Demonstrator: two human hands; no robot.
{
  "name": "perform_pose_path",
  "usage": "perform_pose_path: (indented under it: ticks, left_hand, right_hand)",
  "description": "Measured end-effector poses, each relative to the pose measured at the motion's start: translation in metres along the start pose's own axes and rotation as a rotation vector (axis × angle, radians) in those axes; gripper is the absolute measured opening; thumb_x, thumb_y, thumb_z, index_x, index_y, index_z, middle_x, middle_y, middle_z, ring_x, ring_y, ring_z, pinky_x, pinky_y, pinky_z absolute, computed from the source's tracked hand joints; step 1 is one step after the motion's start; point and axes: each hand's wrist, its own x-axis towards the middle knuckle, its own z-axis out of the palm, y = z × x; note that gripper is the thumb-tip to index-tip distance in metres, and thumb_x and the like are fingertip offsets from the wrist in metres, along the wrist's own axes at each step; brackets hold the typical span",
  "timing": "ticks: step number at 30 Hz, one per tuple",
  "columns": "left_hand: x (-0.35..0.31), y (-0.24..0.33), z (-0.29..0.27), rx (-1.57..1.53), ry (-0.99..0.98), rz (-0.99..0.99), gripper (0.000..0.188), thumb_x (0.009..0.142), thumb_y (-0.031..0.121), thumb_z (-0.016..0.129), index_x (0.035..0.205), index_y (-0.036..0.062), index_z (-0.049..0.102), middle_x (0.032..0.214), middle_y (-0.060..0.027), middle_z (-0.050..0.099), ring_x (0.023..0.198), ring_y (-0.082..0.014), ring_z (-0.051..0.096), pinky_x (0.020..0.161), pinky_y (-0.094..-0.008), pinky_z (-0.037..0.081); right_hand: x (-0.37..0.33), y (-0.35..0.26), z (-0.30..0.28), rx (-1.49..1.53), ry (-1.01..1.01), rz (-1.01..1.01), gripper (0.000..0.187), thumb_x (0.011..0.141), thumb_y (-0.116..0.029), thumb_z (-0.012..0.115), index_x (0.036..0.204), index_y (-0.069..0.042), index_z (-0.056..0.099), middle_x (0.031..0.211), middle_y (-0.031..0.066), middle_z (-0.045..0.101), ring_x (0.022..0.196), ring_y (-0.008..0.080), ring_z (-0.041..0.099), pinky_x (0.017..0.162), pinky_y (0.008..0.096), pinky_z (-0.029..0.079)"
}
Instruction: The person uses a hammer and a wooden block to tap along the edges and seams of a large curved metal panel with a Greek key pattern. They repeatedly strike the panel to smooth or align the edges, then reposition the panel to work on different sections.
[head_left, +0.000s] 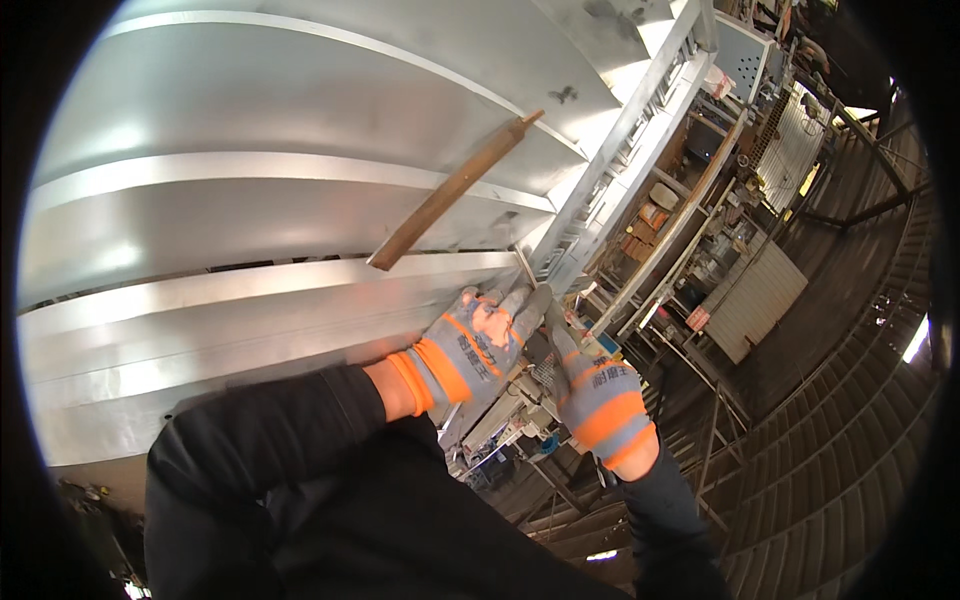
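Both my hands wear grey gloves with orange bands and dark print. My left hand [478,340] is closed at the end of the silvery sheet-metal panels [330,295], its fingers curled near a thin upright metal piece [525,266]. My right hand [592,385] is beside it, fingers pressed together and pointing at the same corner. What lies between the fingertips is hidden. Above my hands, a long brown flat file [455,190] rests slantwise across the raised panel ribs, its narrow tang toward the upper right. Neither hand touches it.
A slotted metal rail [620,150] runs along the panel ends. Beyond and far below it are shelves with boxes [645,235], a pale corrugated sheet [757,295], and a dark ribbed surface [800,480]. My dark-clothed leg [400,530] is at the bottom.
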Motion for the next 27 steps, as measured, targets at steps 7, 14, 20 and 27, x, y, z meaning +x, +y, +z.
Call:
perform_pose_path:
  ticks: [7,14,20,27]
  left_hand:
    - [0.012,0.009,-0.031,-0.077,-0.238,-0.055,0.058,0.094,0.035,0.059,0.146,0.0113,0.064,0.145,-0.0118,0.064,0.126,-0.0347,0.062,0.114,-0.0580,0.041]
    - [0.018,0.008,-0.049,0.105,-0.060,0.079,0.057,0.091,0.028,0.067,0.143,0.0065,0.068,0.155,-0.0277,0.060,0.115,-0.0424,0.068,0.104,-0.0584,0.053]
    - [0.023,0.008,-0.055,-0.088,-0.109,0.094,0.054,0.095,0.024,0.066,0.143,-0.0001,0.065,0.141,-0.0287,0.065,0.113,-0.0437,0.070,0.097,-0.0571,0.056]
    - [0.022,0.004,-0.055,0.095,-0.068,0.228,0.060,0.094,0.026,0.066,0.146,-0.0043,0.063,0.138,-0.0322,0.064,0.113,-0.0459,0.069,0.097,-0.0632,0.055]
  right_hand:
    - [0.007,0.005,0.011,-0.030,0.164,-0.090,0.053,0.102,-0.023,0.070,0.153,-0.007,0.066,0.072,0.0137,0.074,0.067,0.0360,0.074,0.064,0.0497,0.058]
    - [0.002,0.007,0.006,0.040,-0.044,0.015,0.065,0.100,-0.019,0.069,0.164,-0.012,0.058,0.079,0.0191,0.076,0.078,0.0411,0.077,0.078,0.0517,0.062]
    - [0.000,0.009,0.001,0.071,-0.066,0.012,0.074,0.102,-0.021,0.069,0.173,-0.016,0.048,0.077,0.0179,0.075,0.085,0.0417,0.078,0.089,0.0528,0.064]
    - [0.001,0.009,0.015,0.127,0.078,-0.002,0.042,0.098,-0.016,0.073,0.141,-0.015,0.069,0.083,0.0190,0.076,0.075,0.0437,0.074,0.070,0.0539,0.059]
